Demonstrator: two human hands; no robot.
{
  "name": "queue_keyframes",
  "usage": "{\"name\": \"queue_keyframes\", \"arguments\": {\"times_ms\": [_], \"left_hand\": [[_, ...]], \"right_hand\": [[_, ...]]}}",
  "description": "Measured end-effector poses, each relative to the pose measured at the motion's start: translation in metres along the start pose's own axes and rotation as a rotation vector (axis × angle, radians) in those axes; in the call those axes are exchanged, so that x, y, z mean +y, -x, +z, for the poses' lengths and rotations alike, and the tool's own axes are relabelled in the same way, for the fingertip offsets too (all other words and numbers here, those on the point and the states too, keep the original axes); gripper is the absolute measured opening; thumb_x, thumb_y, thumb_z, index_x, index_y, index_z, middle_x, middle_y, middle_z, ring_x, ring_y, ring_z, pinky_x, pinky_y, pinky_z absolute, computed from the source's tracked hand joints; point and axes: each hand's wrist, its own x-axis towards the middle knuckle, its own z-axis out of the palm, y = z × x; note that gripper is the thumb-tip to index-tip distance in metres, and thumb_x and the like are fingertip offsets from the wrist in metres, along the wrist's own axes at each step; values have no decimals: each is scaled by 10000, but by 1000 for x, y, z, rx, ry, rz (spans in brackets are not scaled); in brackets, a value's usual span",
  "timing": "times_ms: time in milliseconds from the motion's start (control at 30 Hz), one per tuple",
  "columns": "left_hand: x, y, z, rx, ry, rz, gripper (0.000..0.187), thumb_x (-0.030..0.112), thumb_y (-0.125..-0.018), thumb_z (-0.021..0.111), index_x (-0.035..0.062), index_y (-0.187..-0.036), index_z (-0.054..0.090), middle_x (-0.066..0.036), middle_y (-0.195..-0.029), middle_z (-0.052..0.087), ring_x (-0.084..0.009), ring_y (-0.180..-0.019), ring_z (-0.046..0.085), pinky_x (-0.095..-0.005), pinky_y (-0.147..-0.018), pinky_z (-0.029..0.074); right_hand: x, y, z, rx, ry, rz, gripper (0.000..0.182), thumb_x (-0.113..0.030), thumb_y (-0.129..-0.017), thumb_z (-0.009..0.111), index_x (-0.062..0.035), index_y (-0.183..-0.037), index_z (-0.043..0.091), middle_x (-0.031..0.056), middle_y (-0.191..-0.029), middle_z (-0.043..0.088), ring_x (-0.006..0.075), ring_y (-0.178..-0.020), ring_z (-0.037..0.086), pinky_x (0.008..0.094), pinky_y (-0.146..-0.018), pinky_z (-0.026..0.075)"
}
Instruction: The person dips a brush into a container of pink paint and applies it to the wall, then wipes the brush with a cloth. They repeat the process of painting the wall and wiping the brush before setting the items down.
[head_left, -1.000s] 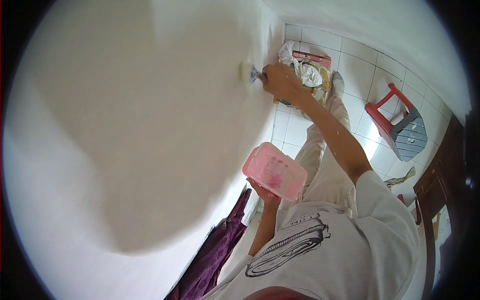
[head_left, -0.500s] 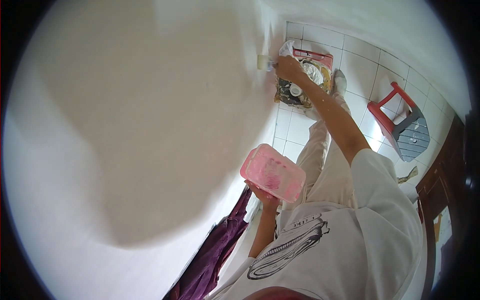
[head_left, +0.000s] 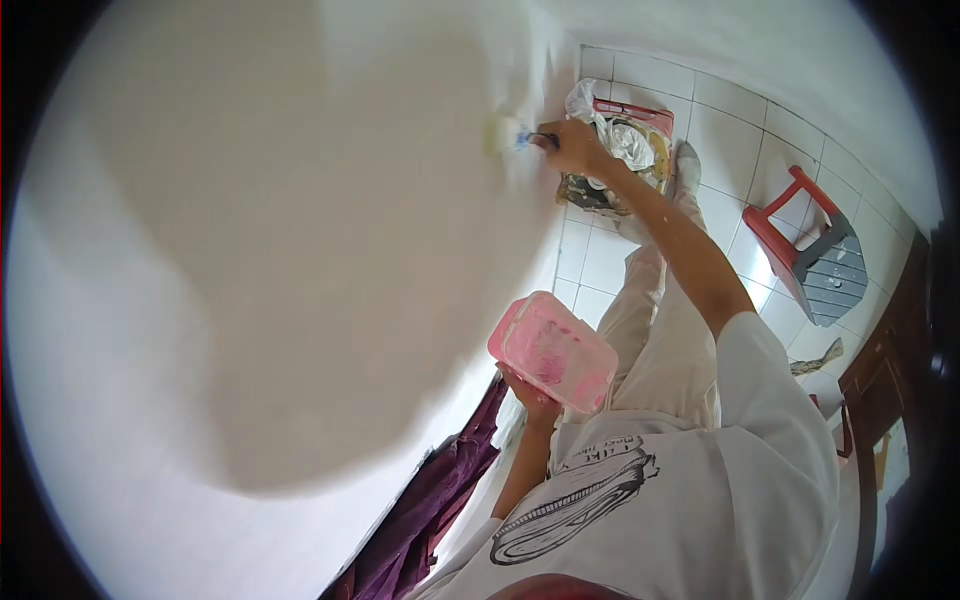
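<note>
My right hand point(head_left: 575, 147) is closed round the dark handle of a paintbrush point(head_left: 512, 134). The brush has a pale band with blue marks and yellowish bristles, which are blurred and held at the white wall point(head_left: 350, 250). Lower down, my left hand point(head_left: 533, 393) grips a pink plastic tub point(head_left: 556, 350) from below and along its side. White, paint-like smears coat the tub's face; its contents cannot be made out.
Behind my right hand, a paint-stained stool point(head_left: 660, 120) carries crumpled plastic point(head_left: 630, 146). A red and grey stool point(head_left: 830, 270) stands on the white tiles point(head_left: 725, 140). Purple cloth point(head_left: 430, 500) hangs at the wall's lower edge; a brown door point(head_left: 885, 365) is at right.
My right hand has carried the paintbrush left along the wall, and the brush has turned slightly. My left hand still holds the pink tub. The whole view has shifted a little.
</note>
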Motion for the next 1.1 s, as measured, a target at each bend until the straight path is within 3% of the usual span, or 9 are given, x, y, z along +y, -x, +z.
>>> {"name": "queue_keyframes", "arguments": {"times_ms": [67,133,200,300,567,667,833,967,1100], "left_hand": [[22,1,3,-36,397,-324,742,716,-952,357,171,-1456,385,-66,-1406,484,-283,-1301,474,-490,-1088,423],[10,-2,-10,-24,439,-338,732,707,-956,363,172,-1455,387,-64,-1406,483,-281,-1302,472,-488,-1088,421],[8,-6,-6,-21,480,-354,721,698,-960,368,174,-1454,389,-62,-1406,483,-280,-1302,470,-487,-1088,420],[12,-3,13,-88,356,-212,739,709,-946,390,175,-1458,390,-63,-1403,487,-284,-1299,473,-490,-1084,422],[10,-19,15,-132,469,-317,777,733,-922,415,182,-1469,379,-47,-1391,495,-274,-1317,466,-481,-1091,426],[28,-19,26,-276,330,54,742,712,-940,404,187,-1464,388,-40,-1385,499,-272,-1295,485,-477,-1078,439],[24,-21,16,-115,397,-189,678,677,-972,372,191,-1443,410,-33,-1385,500,-262,-1268,504,-473,-1057,454],[24,-19,15,-107,490,-250,663,670,-979,362,185,-1428,423,-29,-1382,504,-260,-1262,510,-472,-1054,455],[16,-23,16,-90,485,-254,691,685,-966,374,184,-1440,414,-41,-1395,498,-273,-1271,507,-484,-1061,450]], "right_hand": [[83,-12,41,-26,116,170,278,-308,-897,628,-42,-905,707,199,-830,692,421,-782,667,498,-712,525],[99,-12,49,-13,199,217,289,-314,-888,635,-36,-913,711,209,-863,700,426,-828,674,495,-746,537],[69,-26,23,-205,245,318,325,-291,-890,607,-2,-1005,700,206,-966,715,393,-960,687,493,-837,542],[-16,-17,-11,-120,192,240,363,-286,-881,613,57,-972,689,208,-933,717,394,-939,690,480,-822,550],[-107,21,-74,-108,-87,55,313,-378,-893,650,-100,-1004,739,165,-795,704,376,-801,680,482,-762,528],[-2,4,-13,-71,50,133,321,-384,-896,635,-100,-1011,730,150,-880,716,369,-878,684,478,-832,531],[91,-19,37,-102,322,275,273,-279,-883,615,-43,-941,739,237,-965,704,408,-928,680,494,-850,539],[18,-15,5,-156,204,266,291,-299,-895,632,-33,-944,740,239,-884,701,415,-879,682,499,-797,541],[-79,23,-53,-91,-37,16,255,-264,-946,625,-33,-953,733,194,-650,643,355,-642,662,443,-671,528]]}}
